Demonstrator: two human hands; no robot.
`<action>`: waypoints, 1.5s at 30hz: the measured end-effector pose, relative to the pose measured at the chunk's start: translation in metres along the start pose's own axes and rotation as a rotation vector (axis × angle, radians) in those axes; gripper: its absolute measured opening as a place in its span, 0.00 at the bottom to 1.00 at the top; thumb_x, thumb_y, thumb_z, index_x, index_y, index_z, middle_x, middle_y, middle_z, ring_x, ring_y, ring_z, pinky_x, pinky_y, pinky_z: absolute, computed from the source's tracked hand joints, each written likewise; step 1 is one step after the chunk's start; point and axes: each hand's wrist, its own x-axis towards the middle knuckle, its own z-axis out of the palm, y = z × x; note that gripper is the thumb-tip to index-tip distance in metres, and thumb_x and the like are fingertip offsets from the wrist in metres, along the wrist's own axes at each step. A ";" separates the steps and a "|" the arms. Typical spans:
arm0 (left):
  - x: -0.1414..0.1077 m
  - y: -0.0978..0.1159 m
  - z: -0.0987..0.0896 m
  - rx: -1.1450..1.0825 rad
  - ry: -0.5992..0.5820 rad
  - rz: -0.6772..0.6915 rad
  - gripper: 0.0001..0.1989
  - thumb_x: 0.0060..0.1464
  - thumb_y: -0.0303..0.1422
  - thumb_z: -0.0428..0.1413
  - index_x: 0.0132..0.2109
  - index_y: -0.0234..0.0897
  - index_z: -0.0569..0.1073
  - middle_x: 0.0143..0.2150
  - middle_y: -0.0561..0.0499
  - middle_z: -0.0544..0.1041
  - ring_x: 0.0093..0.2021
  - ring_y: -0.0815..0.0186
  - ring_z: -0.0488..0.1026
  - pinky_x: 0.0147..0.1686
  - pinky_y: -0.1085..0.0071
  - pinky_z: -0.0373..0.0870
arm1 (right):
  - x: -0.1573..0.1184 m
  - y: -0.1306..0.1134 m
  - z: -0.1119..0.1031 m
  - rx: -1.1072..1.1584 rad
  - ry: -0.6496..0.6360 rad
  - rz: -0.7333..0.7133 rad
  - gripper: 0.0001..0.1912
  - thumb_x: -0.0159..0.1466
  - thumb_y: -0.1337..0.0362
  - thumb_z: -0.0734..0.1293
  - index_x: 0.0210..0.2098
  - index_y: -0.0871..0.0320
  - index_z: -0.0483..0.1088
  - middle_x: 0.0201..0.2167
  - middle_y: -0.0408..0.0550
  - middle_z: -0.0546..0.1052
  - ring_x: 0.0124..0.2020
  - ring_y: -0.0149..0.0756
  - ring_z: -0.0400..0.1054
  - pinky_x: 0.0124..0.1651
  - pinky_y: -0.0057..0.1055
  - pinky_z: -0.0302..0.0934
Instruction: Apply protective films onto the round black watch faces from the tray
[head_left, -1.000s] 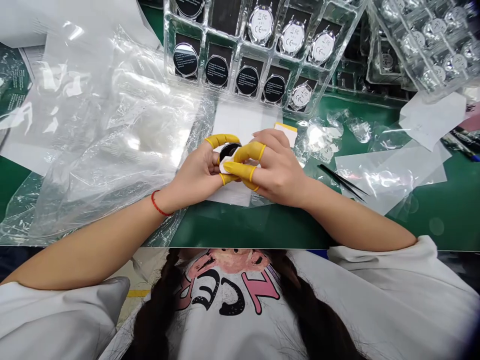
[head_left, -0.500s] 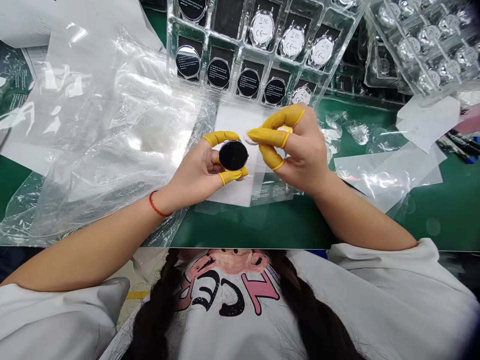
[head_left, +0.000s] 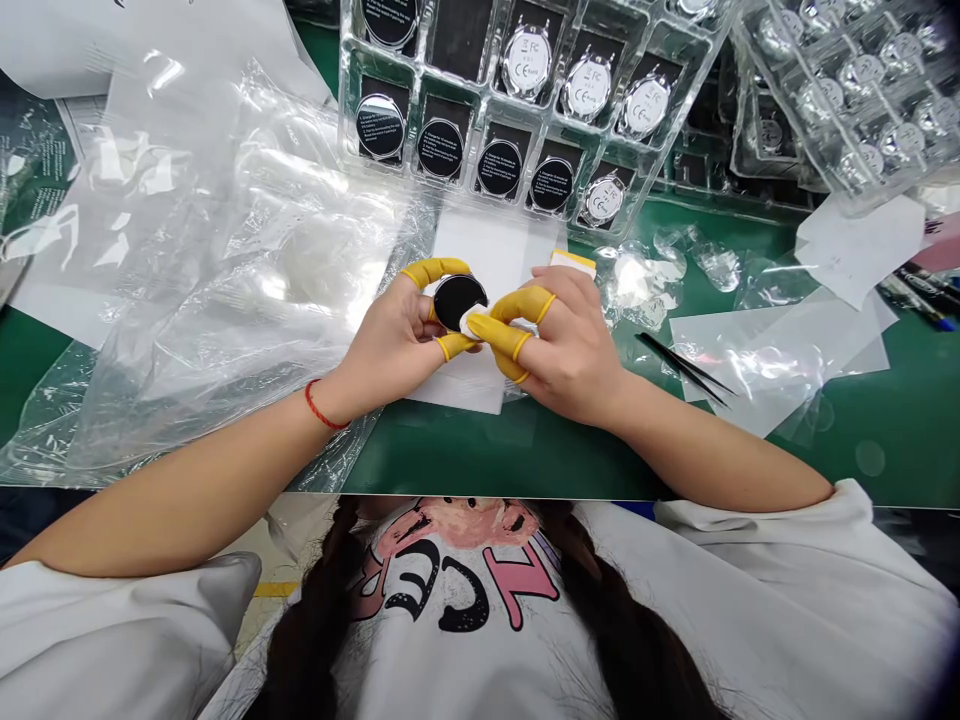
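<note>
My left hand (head_left: 405, 335), with yellow finger cots and a red cord at the wrist, grips a round black-faced watch case (head_left: 455, 301) by its rim. The dark face is turned up toward me. My right hand (head_left: 551, 345), also in yellow finger cots, pinches a small white wad (head_left: 472, 320), perhaps cloth or cotton, against the lower right edge of that face. A white sheet (head_left: 469, 385) lies beneath both hands. Behind them stands a clear tray (head_left: 487, 100) with watch cases in its pockets, some showing black faces and others silver backs.
Crumpled clear plastic bags (head_left: 225, 260) cover the left side. Black tweezers (head_left: 684, 365) lie right of my right hand, near translucent sheets (head_left: 787, 345) and clear film scraps (head_left: 645, 280). More loaded trays (head_left: 855, 100) are stacked at the back right, with pens (head_left: 922, 295) below them.
My right hand has moved left and down, bringing the white wad onto the watch face. The left hand still holds the watch, now slightly tilted. The tweezers have come into full view.
</note>
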 end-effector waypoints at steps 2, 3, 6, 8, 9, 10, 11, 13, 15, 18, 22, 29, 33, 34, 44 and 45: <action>0.001 -0.001 -0.002 0.017 0.008 0.014 0.34 0.41 0.38 0.71 0.52 0.41 0.64 0.31 0.58 0.77 0.33 0.66 0.79 0.38 0.67 0.78 | -0.001 -0.002 0.003 -0.007 0.043 -0.043 0.10 0.69 0.66 0.61 0.42 0.46 0.73 0.41 0.46 0.74 0.47 0.40 0.65 0.57 0.51 0.60; 0.002 -0.001 -0.002 0.023 0.015 0.023 0.34 0.41 0.38 0.71 0.52 0.41 0.64 0.32 0.57 0.77 0.34 0.67 0.79 0.38 0.68 0.77 | -0.002 -0.003 0.004 -0.007 0.075 -0.075 0.09 0.68 0.67 0.62 0.40 0.47 0.73 0.41 0.46 0.74 0.46 0.39 0.65 0.56 0.50 0.60; 0.002 0.000 -0.003 0.043 0.018 0.042 0.34 0.41 0.39 0.71 0.52 0.41 0.64 0.34 0.55 0.77 0.35 0.67 0.78 0.37 0.69 0.76 | -0.002 -0.004 0.005 0.043 0.135 -0.138 0.09 0.67 0.69 0.64 0.42 0.48 0.73 0.41 0.45 0.74 0.44 0.38 0.65 0.54 0.48 0.62; 0.001 0.000 -0.003 0.052 0.007 0.044 0.34 0.42 0.40 0.71 0.53 0.42 0.63 0.36 0.54 0.77 0.37 0.66 0.78 0.39 0.68 0.76 | 0.001 -0.004 0.001 0.124 0.124 -0.100 0.11 0.67 0.68 0.63 0.45 0.46 0.73 0.40 0.45 0.75 0.43 0.37 0.66 0.51 0.46 0.63; 0.001 0.000 -0.002 0.054 0.004 0.048 0.34 0.43 0.41 0.70 0.54 0.42 0.62 0.37 0.54 0.77 0.38 0.65 0.79 0.41 0.67 0.77 | 0.004 -0.004 -0.003 0.157 0.111 -0.037 0.12 0.68 0.67 0.62 0.46 0.46 0.73 0.39 0.46 0.75 0.43 0.38 0.67 0.49 0.46 0.64; 0.000 -0.001 -0.002 0.055 0.002 0.059 0.34 0.45 0.41 0.69 0.54 0.43 0.61 0.38 0.54 0.77 0.40 0.64 0.79 0.43 0.65 0.78 | 0.007 -0.003 -0.007 0.172 0.101 0.056 0.13 0.69 0.66 0.60 0.47 0.45 0.73 0.39 0.46 0.75 0.43 0.38 0.68 0.49 0.46 0.64; -0.001 -0.002 -0.002 0.056 0.002 0.078 0.34 0.47 0.40 0.68 0.55 0.44 0.60 0.40 0.53 0.76 0.43 0.62 0.80 0.46 0.63 0.78 | 0.010 -0.001 -0.011 0.170 0.095 0.166 0.14 0.70 0.65 0.59 0.48 0.46 0.73 0.40 0.48 0.75 0.44 0.39 0.69 0.49 0.47 0.65; -0.001 -0.004 -0.001 0.064 0.008 0.135 0.33 0.49 0.40 0.66 0.57 0.45 0.58 0.44 0.51 0.75 0.50 0.60 0.79 0.51 0.59 0.78 | 0.015 0.005 -0.017 0.133 0.082 0.368 0.14 0.70 0.62 0.58 0.50 0.47 0.73 0.44 0.51 0.76 0.48 0.44 0.70 0.52 0.50 0.65; -0.001 -0.006 -0.001 0.075 0.019 0.190 0.33 0.51 0.40 0.65 0.57 0.46 0.57 0.50 0.48 0.73 0.58 0.57 0.75 0.54 0.57 0.78 | 0.018 0.012 -0.019 0.123 0.047 0.458 0.14 0.69 0.61 0.61 0.51 0.48 0.72 0.49 0.52 0.76 0.52 0.47 0.68 0.55 0.52 0.64; 0.001 -0.008 0.000 0.078 0.036 0.229 0.33 0.51 0.40 0.65 0.57 0.45 0.56 0.56 0.45 0.70 0.64 0.54 0.69 0.55 0.56 0.78 | 0.016 0.016 -0.017 0.198 -0.041 0.446 0.12 0.66 0.63 0.63 0.48 0.51 0.73 0.47 0.51 0.77 0.51 0.46 0.69 0.55 0.49 0.64; 0.003 -0.008 0.000 0.073 0.042 0.246 0.33 0.50 0.40 0.66 0.56 0.46 0.55 0.58 0.45 0.70 0.67 0.53 0.67 0.57 0.54 0.77 | 0.013 0.008 -0.011 0.256 -0.076 0.397 0.08 0.66 0.62 0.65 0.43 0.53 0.74 0.44 0.48 0.78 0.48 0.43 0.70 0.53 0.45 0.63; 0.002 -0.009 -0.001 0.110 0.057 0.218 0.36 0.49 0.42 0.67 0.58 0.46 0.55 0.59 0.43 0.71 0.67 0.53 0.66 0.60 0.53 0.74 | 0.012 -0.004 0.000 0.071 0.004 0.293 0.06 0.68 0.60 0.63 0.38 0.52 0.72 0.40 0.48 0.76 0.44 0.41 0.67 0.53 0.45 0.57; 0.003 -0.009 -0.003 0.063 0.043 0.203 0.36 0.50 0.44 0.66 0.58 0.46 0.55 0.59 0.45 0.72 0.67 0.54 0.68 0.58 0.56 0.75 | 0.009 -0.004 0.008 -0.027 0.023 0.218 0.08 0.69 0.61 0.61 0.35 0.51 0.70 0.40 0.47 0.75 0.47 0.42 0.66 0.60 0.52 0.54; 0.004 -0.010 -0.004 0.040 0.041 0.188 0.35 0.51 0.44 0.65 0.59 0.46 0.55 0.58 0.45 0.72 0.65 0.54 0.69 0.56 0.57 0.76 | 0.008 -0.004 0.009 -0.029 0.020 0.202 0.08 0.69 0.61 0.61 0.35 0.51 0.69 0.40 0.47 0.75 0.48 0.42 0.66 0.62 0.54 0.53; 0.017 -0.024 -0.009 0.080 0.013 0.181 0.38 0.46 0.46 0.68 0.58 0.45 0.59 0.47 0.48 0.74 0.51 0.53 0.79 0.51 0.53 0.79 | 0.030 -0.005 -0.033 0.499 0.085 0.347 0.08 0.66 0.59 0.66 0.32 0.53 0.67 0.39 0.47 0.77 0.46 0.40 0.71 0.55 0.46 0.66; 0.016 -0.023 -0.008 0.088 -0.013 0.189 0.37 0.45 0.46 0.68 0.57 0.46 0.60 0.46 0.49 0.75 0.49 0.55 0.80 0.50 0.54 0.79 | 0.033 -0.003 -0.036 0.572 0.090 0.415 0.09 0.65 0.58 0.68 0.30 0.53 0.67 0.39 0.46 0.77 0.48 0.40 0.71 0.57 0.45 0.66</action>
